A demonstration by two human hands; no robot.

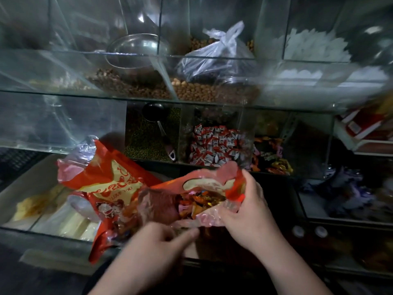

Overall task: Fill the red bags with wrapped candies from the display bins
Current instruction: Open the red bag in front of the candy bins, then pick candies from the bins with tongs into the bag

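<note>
Nearest, the left hand [157,241] pinches the near rim of a red printed plastic bag [212,184], though blur softens the view of its grip. The right hand [244,211] has its grip clamped on the bag's right rim, thumb over the far edge. The bag is held between them in front of the lower bins, its mouth open on a heap of mixed orange and gold wrapped candies [204,199]; it looks partly filled, with room left. Just to its left a second red printed bag [110,188] lies bulging across a glass bin edge, seemingly filled, mouth loose. Beyond, the clear bin of red-and-white wrapped candies [214,143] and the neighbouring bin of orange and yellow wrapped candies [274,158] hold plenty
</note>
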